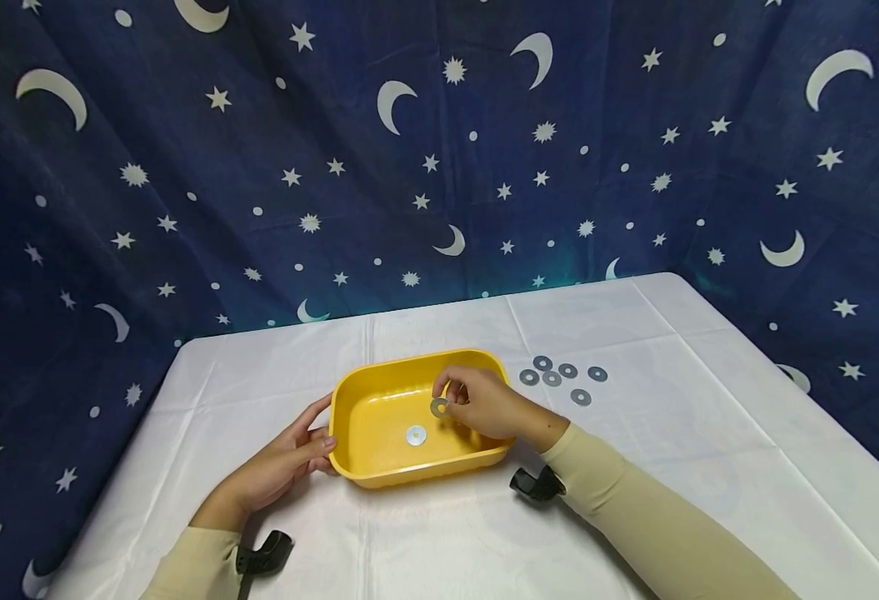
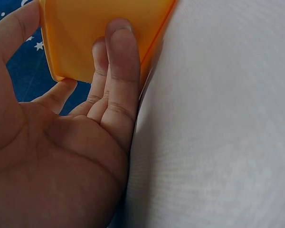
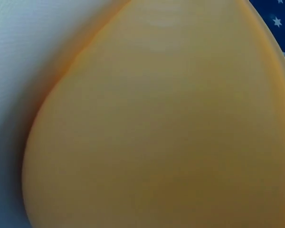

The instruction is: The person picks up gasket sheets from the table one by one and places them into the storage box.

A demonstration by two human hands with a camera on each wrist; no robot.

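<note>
A yellow plastic tray (image 1: 379,379) stands on the white-covered table. My left hand (image 1: 283,465) holds its left end, thumb on the rim and other fingers against the outer wall; in the left wrist view the fingers (image 2: 122,61) touch that wall (image 2: 76,28). Over the tray's inside, my right hand (image 1: 484,404) pinches a flat metal washer (image 1: 437,408) between thumb and fingertips. Another washer (image 1: 416,435) lies on the tray floor. The right wrist view is filled by the tray's outer wall (image 3: 156,118), so the right hand is hidden there.
To the right of the tray, several loose washers (image 1: 551,378) lie on the white tablecloth (image 1: 679,433). A dark blue curtain (image 1: 364,275) with moons and stars hangs behind and beside the table. Each forearm wears a black wrist mount (image 1: 536,484).
</note>
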